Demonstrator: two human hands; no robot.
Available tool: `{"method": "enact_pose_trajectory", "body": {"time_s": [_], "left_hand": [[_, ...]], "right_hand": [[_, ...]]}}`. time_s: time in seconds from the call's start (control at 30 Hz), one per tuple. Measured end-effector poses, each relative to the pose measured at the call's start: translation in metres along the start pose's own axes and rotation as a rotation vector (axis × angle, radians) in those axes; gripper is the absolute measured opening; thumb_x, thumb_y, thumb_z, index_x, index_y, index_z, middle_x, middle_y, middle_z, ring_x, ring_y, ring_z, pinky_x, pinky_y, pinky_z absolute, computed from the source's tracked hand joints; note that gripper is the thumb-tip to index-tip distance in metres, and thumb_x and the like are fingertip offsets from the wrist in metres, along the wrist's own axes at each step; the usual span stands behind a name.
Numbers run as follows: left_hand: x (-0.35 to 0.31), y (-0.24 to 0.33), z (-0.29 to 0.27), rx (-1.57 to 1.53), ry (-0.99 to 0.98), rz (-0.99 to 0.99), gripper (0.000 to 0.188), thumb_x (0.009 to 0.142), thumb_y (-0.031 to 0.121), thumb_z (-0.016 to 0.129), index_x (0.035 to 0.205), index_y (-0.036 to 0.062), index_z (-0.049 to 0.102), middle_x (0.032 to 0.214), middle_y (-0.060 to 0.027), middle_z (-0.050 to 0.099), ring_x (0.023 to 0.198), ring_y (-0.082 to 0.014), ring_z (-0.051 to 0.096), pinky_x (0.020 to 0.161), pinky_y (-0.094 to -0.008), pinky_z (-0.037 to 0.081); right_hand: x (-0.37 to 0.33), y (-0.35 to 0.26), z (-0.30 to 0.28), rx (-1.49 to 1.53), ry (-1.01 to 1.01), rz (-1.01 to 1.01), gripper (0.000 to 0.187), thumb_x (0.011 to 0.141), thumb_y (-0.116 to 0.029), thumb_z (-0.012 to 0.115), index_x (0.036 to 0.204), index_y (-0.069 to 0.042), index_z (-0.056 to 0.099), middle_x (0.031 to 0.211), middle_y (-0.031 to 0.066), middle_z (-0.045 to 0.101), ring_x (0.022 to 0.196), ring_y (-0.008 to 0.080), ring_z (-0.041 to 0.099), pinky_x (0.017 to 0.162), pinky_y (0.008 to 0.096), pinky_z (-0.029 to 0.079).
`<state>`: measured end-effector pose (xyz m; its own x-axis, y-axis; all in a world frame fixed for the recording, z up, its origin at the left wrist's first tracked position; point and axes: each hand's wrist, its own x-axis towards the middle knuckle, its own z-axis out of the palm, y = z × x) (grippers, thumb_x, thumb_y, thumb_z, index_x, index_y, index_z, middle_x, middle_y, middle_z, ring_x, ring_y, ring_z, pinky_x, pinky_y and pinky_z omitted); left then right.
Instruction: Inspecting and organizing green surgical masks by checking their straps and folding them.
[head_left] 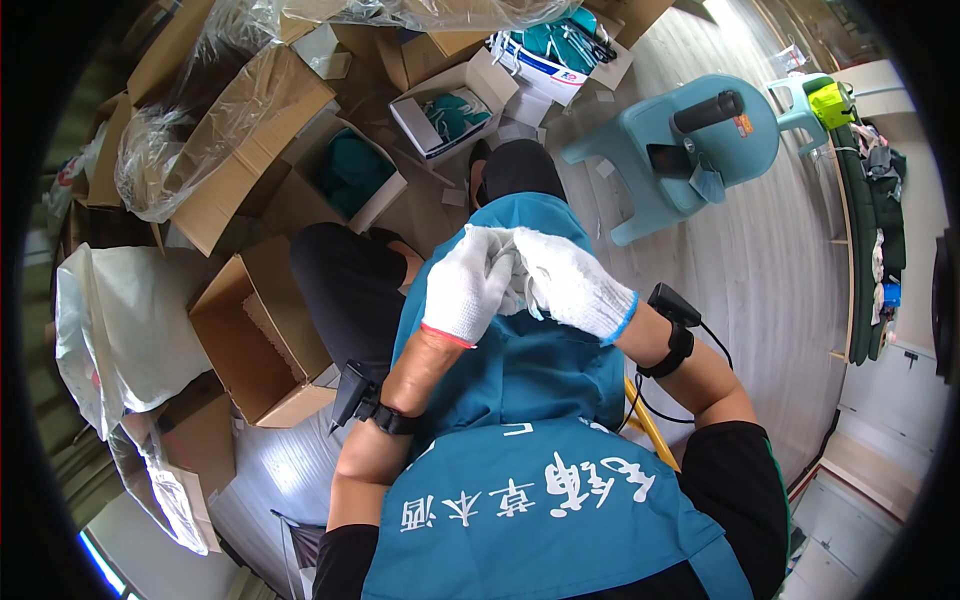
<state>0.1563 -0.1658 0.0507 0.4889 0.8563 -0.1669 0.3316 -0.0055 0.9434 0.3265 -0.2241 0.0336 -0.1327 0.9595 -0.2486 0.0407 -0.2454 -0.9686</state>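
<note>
Left hand (468, 285) and right hand (578, 285) met over the apron (545, 365), fingers curled; honestly couldn't tell their grip, or which way the mostly hidden pale scrap (516, 300) between them pointed. Loads of floor (745, 290) rightward.

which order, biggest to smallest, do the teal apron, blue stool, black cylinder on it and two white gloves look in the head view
1. Teal apron
2. Blue stool
3. Left white glove and right white glove: too alike to rank
4. Black cylinder

White gloves (465, 285) and black sleeves (735, 500) accompany a teal apron (530, 400).
</note>
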Motion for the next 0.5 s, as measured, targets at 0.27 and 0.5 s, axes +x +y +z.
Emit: {"method": "enact_pose_trajectory", "body": {"time_s": [0.27, 0.5], "left_hand": [[-0.013, -0.001, -0.003, -0.262, -0.145, -0.158, 0.014, 0.096, 0.015, 0.05, 0.097, 0.0023, 0.055, 0.071, -0.0118, 0.058, 0.061, -0.0187, 0.062, 0.055, -0.0332, 0.049], [0.0, -0.01, -0.027, -0.367, -0.157, -0.151, 0.022, 0.098, 0.02, 0.048, 0.091, 0.0021, 0.06, 0.067, 0.0028, 0.05, 0.059, -0.0039, 0.043, 0.054, -0.0206, 0.036]], "right_hand": [[0.009, -0.002, 0.02, 0.449, -0.188, 0.434, 0.051, 0.095, -0.06, 0.048, 0.088, -0.011, 0.06, 0.067, -0.0017, 0.054, 0.055, 0.0067, 0.049, 0.05, 0.021, 0.038], [0.008, 0.0, 0.002, 0.229, -0.435, 0.444, 0.022, 0.095, -0.023, 0.062, 0.098, -0.001, 0.06, 0.073, 0.0007, 0.057, 0.055, 0.0063, 0.05, 0.05, 0.0221, 0.042]]}}
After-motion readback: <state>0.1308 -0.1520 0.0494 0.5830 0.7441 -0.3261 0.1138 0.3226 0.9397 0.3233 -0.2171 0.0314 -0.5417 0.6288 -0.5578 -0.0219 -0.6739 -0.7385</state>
